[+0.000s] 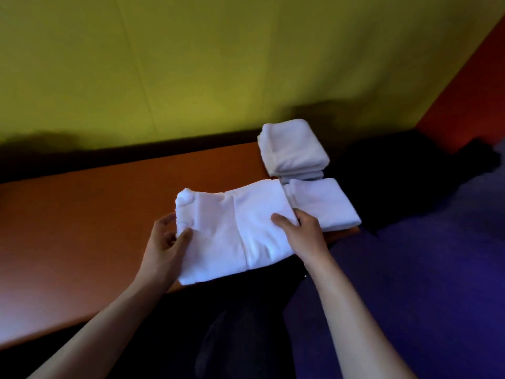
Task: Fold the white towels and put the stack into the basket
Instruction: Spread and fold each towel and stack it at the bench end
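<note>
Because it is soft, light terry with no stiffness of its own, the half-folded white towel (235, 231) at the centre of the frame will likely sag wherever it is unsupported, so the corners and doubled edges look like the best places to take hold. It lies across the near edge of the orange table (82, 228), its lower corner hanging just past the rim. The left hand (166, 242) comes up from the lower left, thumb on top and fingers curled behind the towel's left end, pinching that end where the cloth bunches into a small roll. The right hand (297, 231) reaches in from the lower right, thumb laid flat on the towel's right portion and fingers wrapped over its right edge, gripping it. Both forearms are stretched forward, wrists slightly bent. Just right of the towel sits a folded towel (328, 206), and above it, toward the yellow-green wall (191, 64), a stack of folded towels (293, 146). No basket is visible.
</note>
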